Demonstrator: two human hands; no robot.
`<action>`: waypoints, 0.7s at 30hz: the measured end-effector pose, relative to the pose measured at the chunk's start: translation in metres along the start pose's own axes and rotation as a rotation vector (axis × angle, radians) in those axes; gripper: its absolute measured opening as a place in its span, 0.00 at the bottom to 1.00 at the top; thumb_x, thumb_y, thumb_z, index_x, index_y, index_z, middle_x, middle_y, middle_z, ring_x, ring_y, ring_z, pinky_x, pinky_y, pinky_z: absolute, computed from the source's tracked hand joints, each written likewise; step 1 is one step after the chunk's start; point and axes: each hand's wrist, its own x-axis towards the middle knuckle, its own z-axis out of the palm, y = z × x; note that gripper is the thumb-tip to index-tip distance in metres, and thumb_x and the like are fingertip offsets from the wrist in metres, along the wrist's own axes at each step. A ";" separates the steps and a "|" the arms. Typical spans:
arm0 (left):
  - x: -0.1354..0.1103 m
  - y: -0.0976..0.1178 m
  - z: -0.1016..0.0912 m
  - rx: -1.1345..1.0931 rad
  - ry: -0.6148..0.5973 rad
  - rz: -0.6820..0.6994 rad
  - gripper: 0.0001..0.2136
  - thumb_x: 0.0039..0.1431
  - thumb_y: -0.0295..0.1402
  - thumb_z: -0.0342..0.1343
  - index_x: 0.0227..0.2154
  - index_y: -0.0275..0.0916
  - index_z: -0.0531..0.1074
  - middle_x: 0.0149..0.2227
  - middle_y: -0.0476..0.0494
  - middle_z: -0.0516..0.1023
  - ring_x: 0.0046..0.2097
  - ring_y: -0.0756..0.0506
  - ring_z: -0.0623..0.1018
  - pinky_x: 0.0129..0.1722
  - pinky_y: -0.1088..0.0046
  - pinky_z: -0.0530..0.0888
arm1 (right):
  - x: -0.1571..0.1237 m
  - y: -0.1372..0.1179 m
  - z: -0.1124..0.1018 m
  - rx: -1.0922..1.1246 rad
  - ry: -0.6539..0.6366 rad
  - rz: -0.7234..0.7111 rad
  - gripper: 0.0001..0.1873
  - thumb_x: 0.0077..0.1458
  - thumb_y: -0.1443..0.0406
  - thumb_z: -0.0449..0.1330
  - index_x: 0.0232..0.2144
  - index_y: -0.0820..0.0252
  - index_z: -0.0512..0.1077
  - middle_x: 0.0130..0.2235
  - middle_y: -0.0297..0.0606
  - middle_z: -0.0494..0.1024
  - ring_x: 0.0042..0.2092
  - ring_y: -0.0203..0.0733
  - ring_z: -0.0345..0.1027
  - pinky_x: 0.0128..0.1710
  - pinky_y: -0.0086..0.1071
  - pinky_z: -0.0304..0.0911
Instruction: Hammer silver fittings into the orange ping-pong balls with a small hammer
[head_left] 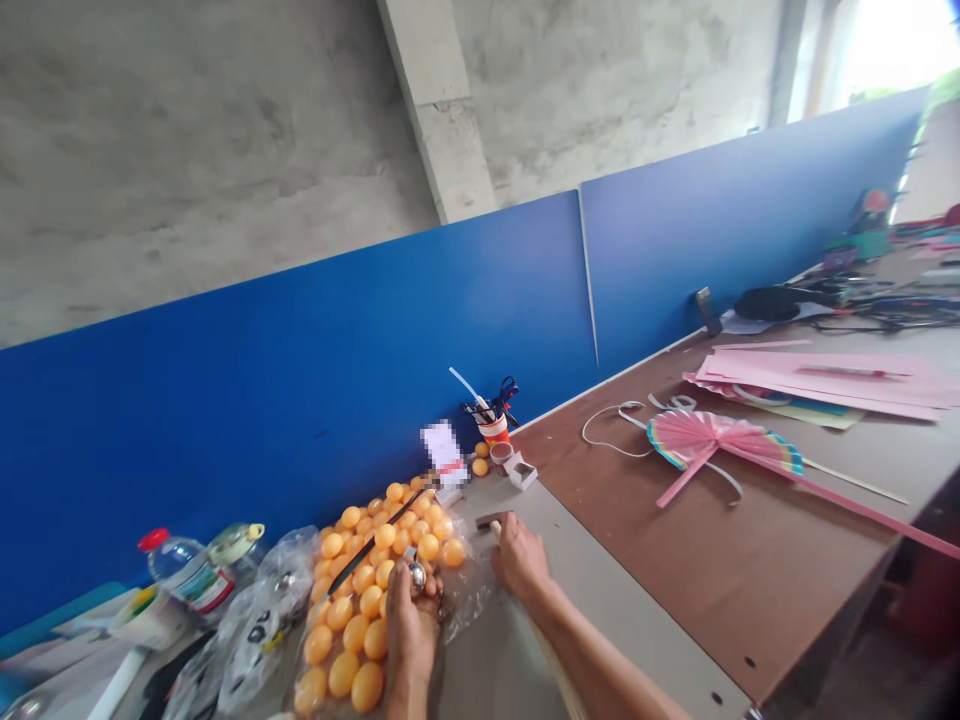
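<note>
Orange balls (375,585) lay heaped in a clear plastic bag (465,590) on the grey table (600,610), against the blue partition (337,370). From the head camera I saw my left hand (411,625) resting on the heap, its fingers curled around a small shiny metal ball (417,575) held at the fingertips. A thin dark strap (371,545) ran across the balls just beyond that hand. My right hand (519,558) was just beside the bag's edge, closed on a pale stick-like object; I could not tell exactly what it was. The two hands were near one another but apart, the left on the balls, the right on the bare table.

Further back stood a cup of pens and scissors (493,418), with a small open box (522,472) and two stray orange balls near it. To my left lay a water bottle with a red cap (184,570) and some crumpled bags. On the brown table (712,580) to the right lay a pink folded-paper fan (720,442) and, beyond it, pink paper sheets (825,380).
</note>
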 end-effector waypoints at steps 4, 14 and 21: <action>0.004 0.002 -0.002 -0.105 -0.001 -0.087 0.20 0.37 0.47 0.77 0.26 0.40 0.77 0.25 0.51 0.80 0.21 0.54 0.70 0.26 0.76 0.76 | 0.008 -0.007 0.001 0.281 -0.064 -0.011 0.17 0.53 0.66 0.56 0.46 0.59 0.71 0.33 0.39 0.78 0.35 0.46 0.74 0.35 0.35 0.62; 0.008 -0.007 -0.010 -0.172 -0.010 -0.158 0.11 0.53 0.39 0.71 0.32 0.38 0.79 0.26 0.47 0.80 0.25 0.51 0.76 0.25 0.76 0.75 | -0.025 -0.040 -0.007 1.110 -0.521 -0.108 0.17 0.45 0.58 0.67 0.36 0.58 0.70 0.26 0.23 0.71 0.18 0.26 0.53 0.19 0.27 0.50; 0.011 -0.010 -0.013 -0.156 -0.040 -0.158 0.15 0.50 0.42 0.73 0.33 0.37 0.80 0.25 0.48 0.80 0.24 0.52 0.75 0.26 0.75 0.76 | -0.032 -0.045 -0.014 1.210 -0.617 -0.066 0.21 0.42 0.59 0.71 0.37 0.58 0.70 0.27 0.26 0.74 0.20 0.28 0.59 0.21 0.28 0.51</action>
